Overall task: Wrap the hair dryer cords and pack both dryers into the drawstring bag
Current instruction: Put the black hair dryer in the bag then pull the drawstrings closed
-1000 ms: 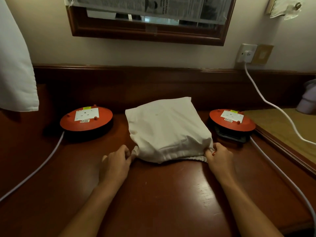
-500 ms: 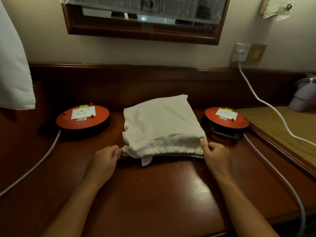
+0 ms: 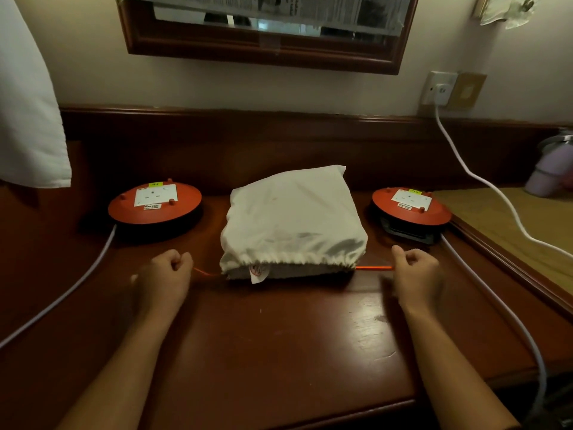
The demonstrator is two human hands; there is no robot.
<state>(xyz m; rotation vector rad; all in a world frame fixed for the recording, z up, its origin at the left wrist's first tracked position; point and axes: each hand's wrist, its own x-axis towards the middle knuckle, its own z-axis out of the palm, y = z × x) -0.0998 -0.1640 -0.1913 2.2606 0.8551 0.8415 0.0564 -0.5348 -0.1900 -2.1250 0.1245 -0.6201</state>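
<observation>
The left hand [image 3: 166, 270] is closed in a fist on one end of the orange string [image 3: 373, 268]. The right hand [image 3: 415, 270] is closed on the other end. The string comes out of both sides of the white bag [image 3: 291, 218], which lies in the middle of the counter [image 3: 279, 336] with its mouth bunched up. The bag looks full, so the dryers are probably inside, though they can't be seen. Only pulling it shut seems left.

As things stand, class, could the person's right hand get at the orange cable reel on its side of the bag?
Probably yes: the right hand is just in front of that reel, with bare desk between, though it is closed on the orange drawstring.
</observation>
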